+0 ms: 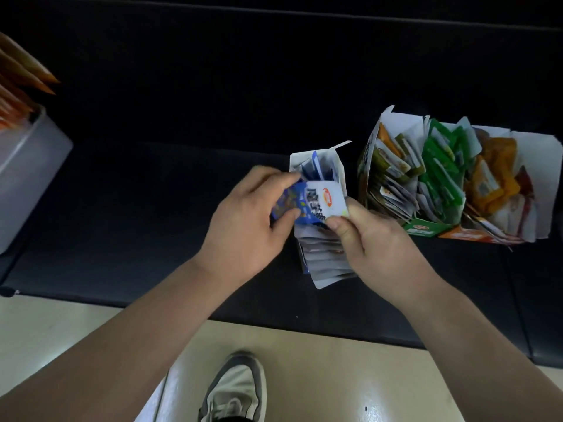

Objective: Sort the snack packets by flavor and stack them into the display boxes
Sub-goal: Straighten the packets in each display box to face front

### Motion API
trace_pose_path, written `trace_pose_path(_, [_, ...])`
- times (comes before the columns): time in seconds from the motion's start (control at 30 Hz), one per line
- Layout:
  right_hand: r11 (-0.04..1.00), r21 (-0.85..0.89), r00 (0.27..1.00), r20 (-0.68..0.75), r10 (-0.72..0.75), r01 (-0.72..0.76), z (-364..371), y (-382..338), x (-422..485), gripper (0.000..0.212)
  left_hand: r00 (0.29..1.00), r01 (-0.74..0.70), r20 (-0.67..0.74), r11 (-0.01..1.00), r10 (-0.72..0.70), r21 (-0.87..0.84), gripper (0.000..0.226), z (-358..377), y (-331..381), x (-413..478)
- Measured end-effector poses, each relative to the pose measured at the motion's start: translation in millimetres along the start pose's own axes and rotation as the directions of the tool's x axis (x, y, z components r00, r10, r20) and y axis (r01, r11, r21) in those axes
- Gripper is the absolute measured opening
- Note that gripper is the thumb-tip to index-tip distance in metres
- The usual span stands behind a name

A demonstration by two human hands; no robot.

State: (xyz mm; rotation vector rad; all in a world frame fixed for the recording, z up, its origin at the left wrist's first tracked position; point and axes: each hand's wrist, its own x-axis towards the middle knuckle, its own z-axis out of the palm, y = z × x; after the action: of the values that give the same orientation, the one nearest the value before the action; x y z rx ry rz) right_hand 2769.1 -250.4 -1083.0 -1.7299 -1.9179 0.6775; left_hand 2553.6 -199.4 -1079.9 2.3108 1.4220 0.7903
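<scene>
I hold one blue-and-white snack packet [307,205] with both hands, right over the middle of the narrow white box [341,173] on the dark desk [152,208]. My left hand [243,214] pinches the packet's blue end between thumb and fingertips. My right hand [374,239] pinches its white end, with the thumb on top. Inside the box, more packets [326,260] stand on edge in a row, in front of and behind the one I hold. Just right of that box are open boxes [426,231] packed with olive, green [438,166] and orange packets [493,178]. Far left of it stands a clear plastic bin [27,172].
</scene>
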Motion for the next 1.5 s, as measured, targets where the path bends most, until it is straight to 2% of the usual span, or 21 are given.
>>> trace_pose_path(0.07, [0.998, 0.053, 0.999, -0.004, 0.042, -0.042, 1, 2, -2, 0.021, 0.999, -0.040, 0.011, 0.999, 0.040, -0.002, 0.045, -2, -2, 4])
trace_pose_path(0.13, [0.982, 0.162, 0.996, 0.025, 0.091, -0.094, -2, 3, -2, 0.021, 0.995, -0.103, 0.005, 0.995, 0.103, -0.009, 0.027, -5, -6, 5])
trace_pose_path(0.17, [0.965, 0.229, 0.991, 0.054, 0.119, -0.128, -3, 2, -2, 0.027, 0.996, -0.088, -0.030, 0.996, 0.087, -0.026, 0.023, -6, -8, 4])
trace_pose_path(0.23, [0.930, 0.312, 0.980, 0.099, 0.173, -0.195, -2, 3, -3, 0.045, 0.987, 0.072, -0.126, 0.977, -0.098, -0.200, 0.024, -10, -9, 1])
trace_pose_path(0.3, [0.932, 0.298, 0.978, 0.104, 0.184, -0.207, 1, 6, -4, 0.051, 0.957, 0.182, -0.117, 0.862, -0.266, -0.474, 0.030, -14, -6, 0])
trace_pose_path(0.33, [0.943, 0.269, 0.979, 0.104, 0.174, -0.196, 2, 7, -4, 0.049, 0.954, 0.183, -0.106, 0.825, -0.280, -0.534, 0.032, -16, -3, -1])
trace_pose_path(0.47, [0.989, 0.137, 0.997, 0.053, 0.057, -0.064, 5, 7, -6, 0.033, 0.983, 0.100, -0.058, 0.778, -0.173, -0.621, 0.026, -17, 9, -4])
trace_pose_path(0.57, [0.988, 0.140, 0.998, 0.040, 0.057, -0.062, 5, 6, -6, 0.030, 0.988, 0.151, 0.065, 0.785, -0.140, -0.601, 0.023, -8, 11, -7])
trace_pose_path(0.63, [0.974, 0.171, 0.988, 0.079, 0.134, -0.146, 2, 5, -7, 0.042, 0.986, 0.165, 0.091, 0.809, -0.138, -0.564, 0.014, -2, 9, -9])
trace_pose_path(0.73, [0.917, 0.265, 0.948, 0.192, 0.252, -0.298, -6, 3, -5, 0.064, 0.983, 0.114, -0.053, 0.814, -0.175, -0.569, 0.024, 0, 8, -6])
trace_pose_path(0.8, [0.897, 0.286, 0.930, 0.253, 0.268, -0.337, -7, 1, -2, 0.069, 0.962, 0.076, -0.160, 0.780, -0.221, -0.621, 0.031, -5, 8, -3])
trace_pose_path(0.87, [0.897, 0.290, 0.931, 0.255, 0.263, -0.333, -6, -1, -1, 0.071, 0.952, 0.040, -0.209, 0.765, -0.226, -0.642, 0.034, -9, 9, -5])
trace_pose_path(0.97, [0.914, 0.280, 0.947, 0.212, 0.240, -0.294, -1, 0, 0, 0.070, 0.958, 0.012, -0.210, 0.760, -0.195, -0.650, 0.034, -12, 9, -16])
trace_pose_path(1.07, [0.896, 0.326, 0.949, 0.192, 0.250, -0.301, 0, 2, 1, 0.071, 0.974, 0.012, -0.157, 0.732, -0.162, -0.681, 0.024, -6, 7, -26])
trace_pose_path(1.13, [0.892, 0.341, 0.952, 0.180, 0.247, -0.296, 1, 2, 2, 0.071, 0.982, 0.009, -0.134, 0.738, -0.134, -0.675, 0.025, -3, 5, -27])
trace_pose_path(1.23, [0.885, 0.371, 0.958, 0.153, 0.241, -0.282, 2, 2, 1, 0.061, 0.990, 0.067, -0.053, 0.764, -0.131, -0.641, 0.020, 3, 7, -22])
trace_pose_path(1.33, [0.900, 0.371, 0.972, 0.041, 0.232, -0.231, 2, -2, -3, 0.058, 0.991, 0.118, 0.021, 0.804, -0.130, -0.583, 0.014, 9, 14, -15])
trace_pose_path(1.5, [0.933, 0.353, 0.984, -0.126, 0.122, -0.071, 3, -1, -3, 0.042, 0.997, 0.078, 0.035, 0.805, -0.072, -0.588, 0.011, 16, 18, -7])
